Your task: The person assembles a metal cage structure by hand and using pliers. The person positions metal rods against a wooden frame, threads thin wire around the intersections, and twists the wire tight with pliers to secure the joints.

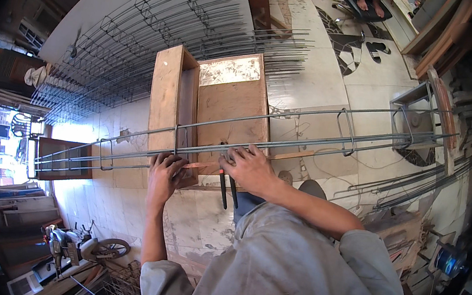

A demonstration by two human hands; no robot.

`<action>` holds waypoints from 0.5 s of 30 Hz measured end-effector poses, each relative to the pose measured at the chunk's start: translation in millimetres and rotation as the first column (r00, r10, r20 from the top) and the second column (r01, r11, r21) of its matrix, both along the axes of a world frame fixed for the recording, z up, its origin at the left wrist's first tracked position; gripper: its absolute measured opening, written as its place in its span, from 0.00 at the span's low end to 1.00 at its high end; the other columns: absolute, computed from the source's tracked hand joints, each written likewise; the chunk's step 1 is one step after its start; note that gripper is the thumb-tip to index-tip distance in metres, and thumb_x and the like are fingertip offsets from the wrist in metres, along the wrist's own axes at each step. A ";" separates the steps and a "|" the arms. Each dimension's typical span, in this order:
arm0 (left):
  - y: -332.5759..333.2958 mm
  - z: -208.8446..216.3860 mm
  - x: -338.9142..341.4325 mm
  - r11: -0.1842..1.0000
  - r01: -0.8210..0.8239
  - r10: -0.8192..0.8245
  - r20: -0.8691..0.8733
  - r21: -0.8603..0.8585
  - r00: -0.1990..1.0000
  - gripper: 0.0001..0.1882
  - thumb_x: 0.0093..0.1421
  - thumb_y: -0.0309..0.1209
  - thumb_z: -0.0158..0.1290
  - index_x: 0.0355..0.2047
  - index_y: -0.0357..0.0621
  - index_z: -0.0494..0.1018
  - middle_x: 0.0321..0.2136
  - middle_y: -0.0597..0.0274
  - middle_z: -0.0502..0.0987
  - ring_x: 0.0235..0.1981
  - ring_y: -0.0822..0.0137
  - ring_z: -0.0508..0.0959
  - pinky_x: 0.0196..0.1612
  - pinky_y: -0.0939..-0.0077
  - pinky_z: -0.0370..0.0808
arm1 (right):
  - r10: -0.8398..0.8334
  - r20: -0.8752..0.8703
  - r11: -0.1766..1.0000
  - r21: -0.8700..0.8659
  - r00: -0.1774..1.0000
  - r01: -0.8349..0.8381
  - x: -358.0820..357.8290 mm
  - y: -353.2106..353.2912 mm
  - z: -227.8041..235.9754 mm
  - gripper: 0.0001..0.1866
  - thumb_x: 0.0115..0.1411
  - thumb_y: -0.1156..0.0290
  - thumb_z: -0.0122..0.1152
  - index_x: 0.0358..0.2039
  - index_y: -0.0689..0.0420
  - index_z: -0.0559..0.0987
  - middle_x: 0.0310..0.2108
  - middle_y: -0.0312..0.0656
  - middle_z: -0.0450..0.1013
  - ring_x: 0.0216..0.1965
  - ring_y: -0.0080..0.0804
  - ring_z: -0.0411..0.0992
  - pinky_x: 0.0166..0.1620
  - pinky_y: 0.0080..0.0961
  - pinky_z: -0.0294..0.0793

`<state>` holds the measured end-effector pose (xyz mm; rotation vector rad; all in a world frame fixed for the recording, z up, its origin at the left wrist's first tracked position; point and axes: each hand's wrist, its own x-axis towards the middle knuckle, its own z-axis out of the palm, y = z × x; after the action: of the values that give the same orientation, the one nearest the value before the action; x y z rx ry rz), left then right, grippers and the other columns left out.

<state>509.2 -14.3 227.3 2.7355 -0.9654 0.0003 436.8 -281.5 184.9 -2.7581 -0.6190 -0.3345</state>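
A long cage of thin steel rebar point(307, 140) with a few square stirrups point(345, 131) runs across in front of me. My left hand point(164, 175) is closed, its fingers curled over the near bars beside the end of a thin wooden strip point(201, 165). To the right of it, my right hand point(251, 169) bends over the same bars with its fingers curled. A pair of pincers point(224, 189) with dark handles and red bits sits at that hand's left side, handles pointing down toward me. Fingers partly hide the pincers' upper part.
A wooden drawer-like box point(166, 94) stands under the cage. Finished rebar cages point(130, 46) are stacked beyond it. A stool frame point(419, 120) supports the right end, a wooden box point(63, 160) the left. Loose bars point(402, 188) lie at right; a motorcycle point(82, 246) stands lower left.
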 end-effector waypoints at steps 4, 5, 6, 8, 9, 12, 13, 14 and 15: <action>-5.9 6.8 7.2 0.999 0.049 -0.049 0.005 0.018 0.999 0.13 0.51 0.28 0.62 0.39 0.47 0.82 0.38 0.62 0.81 0.48 0.56 0.75 0.56 0.57 0.68 | -0.010 -0.034 1.000 0.012 0.999 0.011 -2.2 -1.4 1.7 0.17 0.59 0.67 0.54 0.49 0.49 0.77 0.47 0.41 0.75 0.50 0.36 0.75 0.51 0.41 0.71; -6.6 5.0 7.4 0.999 0.049 -0.049 -0.001 0.019 0.999 0.14 0.51 0.28 0.62 0.39 0.47 0.82 0.38 0.63 0.82 0.49 0.56 0.75 0.56 0.57 0.67 | -0.015 -0.015 1.000 0.014 1.000 0.016 -3.2 -2.5 0.5 0.17 0.59 0.67 0.54 0.49 0.50 0.77 0.47 0.41 0.75 0.50 0.36 0.75 0.51 0.41 0.71; -5.4 2.6 8.0 0.999 0.049 -0.049 -0.007 0.021 0.999 0.14 0.51 0.28 0.62 0.40 0.48 0.82 0.38 0.63 0.82 0.49 0.56 0.75 0.57 0.56 0.66 | -0.020 0.004 1.000 0.017 1.000 0.020 -3.1 -2.8 -1.1 0.17 0.59 0.67 0.54 0.49 0.50 0.77 0.48 0.41 0.75 0.50 0.36 0.75 0.51 0.41 0.71; -4.3 -0.2 7.1 0.999 0.038 -0.038 -0.005 0.023 0.999 0.14 0.51 0.28 0.62 0.40 0.48 0.82 0.39 0.64 0.82 0.50 0.56 0.75 0.58 0.55 0.65 | -0.017 0.022 0.999 0.038 1.000 0.016 -2.9 -3.4 -1.8 0.16 0.58 0.69 0.55 0.48 0.51 0.78 0.48 0.43 0.75 0.50 0.37 0.75 0.52 0.40 0.70; -4.0 -1.1 5.7 0.999 0.026 -0.026 0.003 0.023 1.000 0.14 0.51 0.29 0.62 0.40 0.49 0.82 0.40 0.65 0.83 0.50 0.56 0.75 0.59 0.54 0.64 | -0.009 0.022 0.998 0.056 1.000 0.008 -2.6 -3.4 -0.6 0.16 0.57 0.71 0.56 0.47 0.53 0.78 0.49 0.44 0.75 0.50 0.38 0.75 0.53 0.40 0.70; -5.7 1.2 -0.4 0.999 -0.017 0.016 0.016 0.046 1.000 0.15 0.51 0.30 0.63 0.42 0.50 0.82 0.41 0.66 0.83 0.52 0.56 0.74 0.61 0.54 0.61 | 0.014 0.003 0.998 0.055 1.000 -0.014 -2.4 -3.3 -0.7 0.15 0.56 0.72 0.58 0.45 0.54 0.78 0.49 0.45 0.75 0.50 0.38 0.75 0.54 0.40 0.70; -6.4 2.6 -3.4 0.998 -0.035 0.034 0.018 0.058 0.999 0.16 0.52 0.30 0.64 0.43 0.51 0.82 0.42 0.66 0.83 0.52 0.56 0.74 0.61 0.54 0.60 | 0.025 -0.007 0.999 0.046 1.000 -0.024 -2.0 -2.8 -1.1 0.15 0.56 0.71 0.58 0.45 0.55 0.78 0.49 0.45 0.75 0.50 0.38 0.75 0.54 0.40 0.70; -3.2 7.3 -6.5 0.997 -0.050 0.049 0.009 0.060 0.999 0.17 0.52 0.31 0.64 0.44 0.51 0.81 0.42 0.66 0.83 0.52 0.56 0.74 0.61 0.54 0.60 | 0.019 -0.006 0.999 0.039 1.000 -0.019 -0.6 -0.6 -1.1 0.15 0.57 0.71 0.57 0.45 0.54 0.78 0.48 0.45 0.75 0.50 0.38 0.75 0.53 0.40 0.71; -1.2 12.3 -6.8 0.996 -0.071 0.071 0.004 0.061 0.997 0.19 0.52 0.31 0.64 0.46 0.52 0.80 0.43 0.66 0.83 0.52 0.56 0.74 0.61 0.54 0.60 | 0.020 0.000 0.999 0.031 1.000 -0.020 0.5 -1.2 -0.7 0.14 0.57 0.70 0.57 0.45 0.54 0.78 0.48 0.45 0.75 0.50 0.38 0.75 0.53 0.41 0.71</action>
<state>502.3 -15.5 239.6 2.8249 -0.8817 -0.0147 437.4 -282.8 184.1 -2.7202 -0.6349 -0.3360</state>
